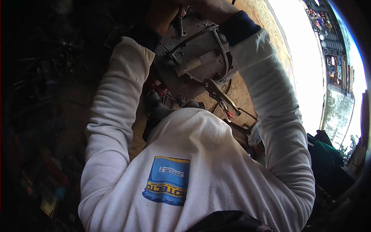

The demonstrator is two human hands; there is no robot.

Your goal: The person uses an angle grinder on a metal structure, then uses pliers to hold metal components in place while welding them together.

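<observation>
Both my forearms, in white sleeves with dark cuffs, reach to the upper edge. My left hand [164, 15] is in shadow beside a dark metal piece [179, 25], and I cannot make out whether it holds it. My right hand [212, 8] crosses above the far side of a dark metal plate [192, 89] with holes and studs. The fingers of both hands are cut off or hidden in the dark. On the plate lie a curved flat metal strip [224, 54] and a rectangular metal bar [188, 67]. Locking pliers [222, 94] sit at the plate's near right corner.
Red-handled pliers [229, 114] lie beyond my right knee. My dark shoe [156, 105] stands beside the plate, close to a red object [154, 86]. Shadowed clutter fills the left side. Farther right, across bright ground, are a motorcycle [317, 21] and several wheels.
</observation>
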